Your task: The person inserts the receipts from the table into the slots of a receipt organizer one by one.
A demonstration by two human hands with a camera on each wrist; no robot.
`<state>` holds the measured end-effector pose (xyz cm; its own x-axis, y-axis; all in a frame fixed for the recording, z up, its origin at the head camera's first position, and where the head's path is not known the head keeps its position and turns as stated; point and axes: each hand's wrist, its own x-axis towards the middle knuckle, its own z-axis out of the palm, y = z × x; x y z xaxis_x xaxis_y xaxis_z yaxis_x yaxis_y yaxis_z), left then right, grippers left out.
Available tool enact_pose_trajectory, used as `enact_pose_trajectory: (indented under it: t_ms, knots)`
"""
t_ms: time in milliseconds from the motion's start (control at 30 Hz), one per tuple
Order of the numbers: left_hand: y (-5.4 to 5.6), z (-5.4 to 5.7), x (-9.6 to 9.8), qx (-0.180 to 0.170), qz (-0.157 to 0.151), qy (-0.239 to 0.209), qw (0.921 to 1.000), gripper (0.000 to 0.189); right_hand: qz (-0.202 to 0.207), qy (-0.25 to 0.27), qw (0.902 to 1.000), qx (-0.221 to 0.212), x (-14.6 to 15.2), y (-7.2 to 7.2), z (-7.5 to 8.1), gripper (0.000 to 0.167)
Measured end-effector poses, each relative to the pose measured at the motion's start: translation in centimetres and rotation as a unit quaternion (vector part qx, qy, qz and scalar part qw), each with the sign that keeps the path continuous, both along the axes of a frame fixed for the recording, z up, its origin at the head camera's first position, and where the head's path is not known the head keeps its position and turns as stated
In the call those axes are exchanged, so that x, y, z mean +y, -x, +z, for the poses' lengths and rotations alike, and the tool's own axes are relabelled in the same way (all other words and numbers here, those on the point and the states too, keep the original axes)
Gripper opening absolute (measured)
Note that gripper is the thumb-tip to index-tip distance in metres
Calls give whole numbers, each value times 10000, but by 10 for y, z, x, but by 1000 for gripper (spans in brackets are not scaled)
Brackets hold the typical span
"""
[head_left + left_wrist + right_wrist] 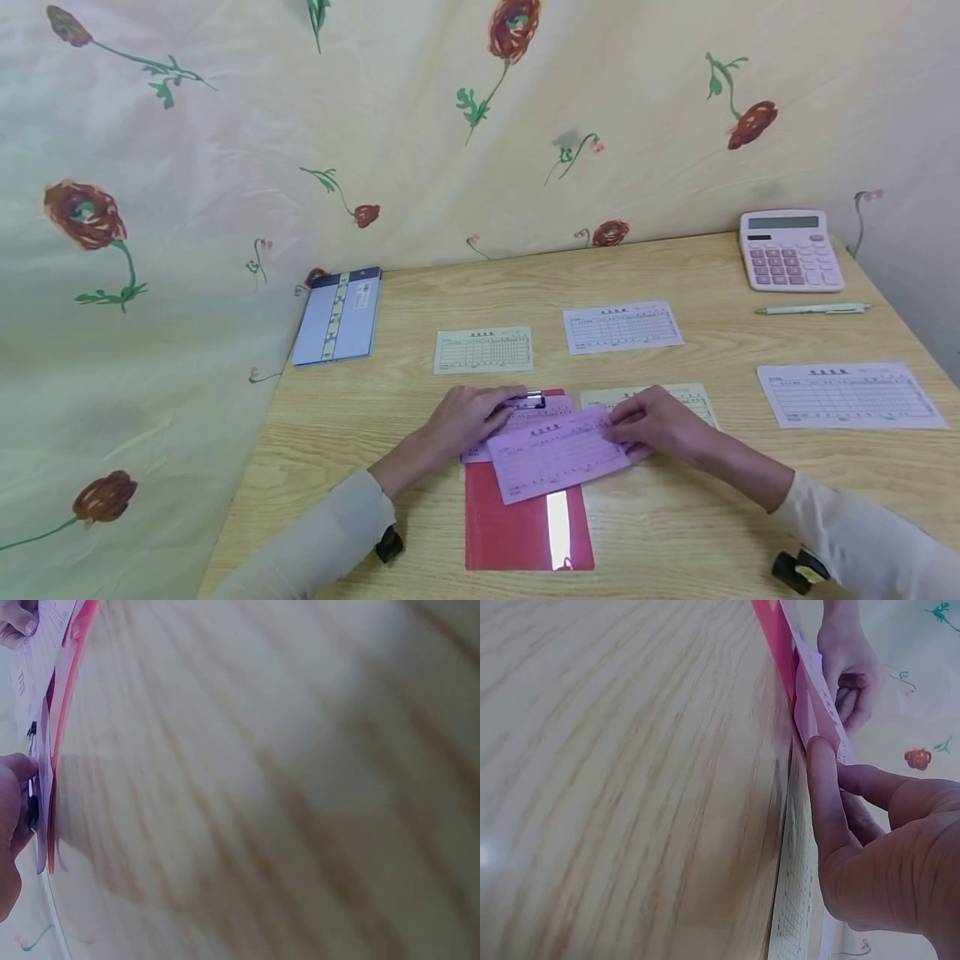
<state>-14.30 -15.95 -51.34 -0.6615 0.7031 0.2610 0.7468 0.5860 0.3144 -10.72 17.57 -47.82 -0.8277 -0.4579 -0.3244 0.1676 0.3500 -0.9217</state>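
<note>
A red clipboard [498, 529] lies on the table in front of me, with a pink form [553, 406] at its top under the metal clip [536, 400]. My left hand [467, 419] is at that clip, its fingers and thumb pinching it. With my right hand [663, 427] I pinch the right end of a second pink form [555, 461], which slants over the first one and the board. In the right wrist view, the thumb and fingers hold the edge of this pink paper [810, 705]. A pale yellow form [690, 397] lies partly behind my right hand.
Farther back are a pale green form [483, 350] and a white form [622, 327]. Another white form [851, 396] lies at the right. A pink calculator [791, 252] and a pen [813, 309] are at the back right, a blue-covered packet [348, 317] at the back left.
</note>
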Motion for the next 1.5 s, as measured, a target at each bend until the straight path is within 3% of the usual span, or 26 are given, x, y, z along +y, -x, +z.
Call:
enact_pose_trajectory:
  t_ms: [233,500,833,1233,1500]
  knots:
    - [3,6,0,-147,-64,203,9997,39,89,283,9991,-312,-10,1,-5,23]
    - [5,11,0,-512,-84,293,9982,39,146,149,9984,-527,-19,1,-5,20]
    - [5,13,1,-534,-9,407,9977,38,132,96,9958,-897,-32,1,-2,17]
    - [6,14,2,-569,-1,378,9977,38,-109,835,9824,-1667,-38,6,-3,24]
    - [6,15,2,-550,8,355,9979,36,-241,854,9820,-1665,-41,4,-6,24]
